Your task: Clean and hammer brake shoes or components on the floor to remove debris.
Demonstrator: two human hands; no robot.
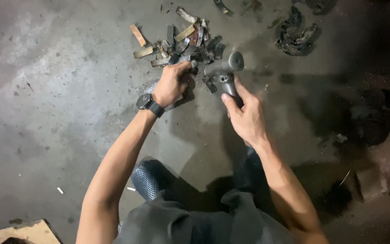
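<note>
1. Hammer (225, 72) — a grey metal one, its blunt head blurred, gripped by the right hand (245, 116) just right of the scrap pile (187, 41) that lies on the concrete floor (59, 90). The fingers are wrapped shut round the handle, with the thumb laid along its upper side; the head sits above the pile's near right edge.

2. The left hand (171, 83) is at the pile's near edge, closed into a fist round a dark curved metal piece (183, 68). Only a short length of that piece shows past the knuckles, so its full shape cannot be told. A black wristwatch (147, 103) sits on this wrist.

3. The pile itself is a loose heap of short curved strips, some rusty brown and some dark grey, overlapping one another. One brown strip (137, 35) lies apart at the pile's left.

4. Well to the right of the pile, near the top edge, lies a second cluster of dark curved parts (296, 36).

5. Nearer the person than the pile, both knees show below the forearms — dark perforated footwear (146, 179) under the left arm.

6. Far below and left of the pile, at the bottom corner, lies a flat piece of cardboard (23, 232).
</note>
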